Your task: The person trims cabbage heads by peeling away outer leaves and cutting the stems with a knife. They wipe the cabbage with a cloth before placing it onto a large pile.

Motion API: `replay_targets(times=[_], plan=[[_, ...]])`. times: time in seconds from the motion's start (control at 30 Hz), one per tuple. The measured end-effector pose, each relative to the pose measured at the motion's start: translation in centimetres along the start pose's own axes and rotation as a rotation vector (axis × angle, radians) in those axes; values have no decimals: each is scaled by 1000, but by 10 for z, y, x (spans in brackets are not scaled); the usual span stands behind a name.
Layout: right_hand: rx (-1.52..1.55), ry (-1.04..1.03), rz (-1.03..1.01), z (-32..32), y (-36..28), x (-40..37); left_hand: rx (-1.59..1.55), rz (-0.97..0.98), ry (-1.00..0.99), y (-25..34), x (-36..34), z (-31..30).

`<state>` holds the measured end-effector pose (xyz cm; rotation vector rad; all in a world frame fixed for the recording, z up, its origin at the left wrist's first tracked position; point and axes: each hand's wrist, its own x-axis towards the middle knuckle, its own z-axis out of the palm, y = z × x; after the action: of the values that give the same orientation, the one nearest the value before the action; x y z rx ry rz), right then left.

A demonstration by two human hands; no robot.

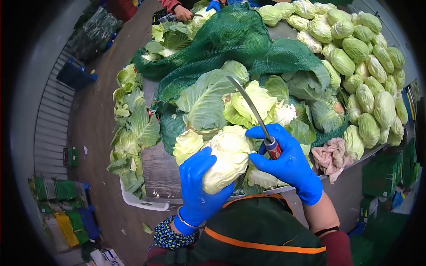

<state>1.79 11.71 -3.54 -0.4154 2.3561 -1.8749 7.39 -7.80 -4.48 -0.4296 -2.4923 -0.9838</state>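
Note:
My left hand (199, 184), in a blue glove, is wrapped round the side of a pale cabbage (228, 157) whose outer green leaves are gone. In my right hand (284, 162), also gloved in blue, is a curved knife (252, 104) with a red and silver handle, its blade pointing up and away from me. The right fingertips sit right at the cabbage's upper right side. Just beyond it lie loose light-green leaves (255, 102) and large dark outer leaves (206, 99). A green mesh sack (222, 37) spreads across the table behind them.
Trimmed cabbages (355, 48) are piled high on the right. A crumpled pink cloth (332, 156) lies near the table's edge. Discarded leaves (133, 128) fill a white container (144, 203) on the left. Across the table, another person's hand (183, 13) is at a cabbage.

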Motion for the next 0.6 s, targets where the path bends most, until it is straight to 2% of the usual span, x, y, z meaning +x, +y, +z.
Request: replay_targets(times=[0.07,0.13,0.17,0.2,0.27,0.3,0.37,0.43,0.47,0.53,0.57,0.6], plan=[[-4,31,24,2,2,-5,15,11,-20,-2,0,1],[-368,123,-97,7,6,-12,42,21,-37,-5,-2,2],[-396,252,-134,5,16,-10,43,38,-48,-5,-3,-1],[-393,274,-135,-2,30,-4,13,17,-32,-6,-5,-4],[-305,258,273,-18,60,5,-19,-3,-20,-8,-8,-7],[-300,268,277,-19,68,2,-45,23,-23,-10,-10,-9],[-290,234,8,-23,77,7,-70,69,-18,-13,-6,-11],[63,44,-138,-18,15,7,-49,145,-77,-14,-5,-13],[80,54,-121,-18,0,8,-47,142,-102,-13,-8,-17],[-145,-300,-372,-25,-15,14,-60,234,-230,-13,-6,-23],[-141,-274,-368,-24,-14,14,-108,206,-203,-12,-10,-22],[-110,-386,-287,-25,-14,14,-113,225,-216,-14,-9,-22]])
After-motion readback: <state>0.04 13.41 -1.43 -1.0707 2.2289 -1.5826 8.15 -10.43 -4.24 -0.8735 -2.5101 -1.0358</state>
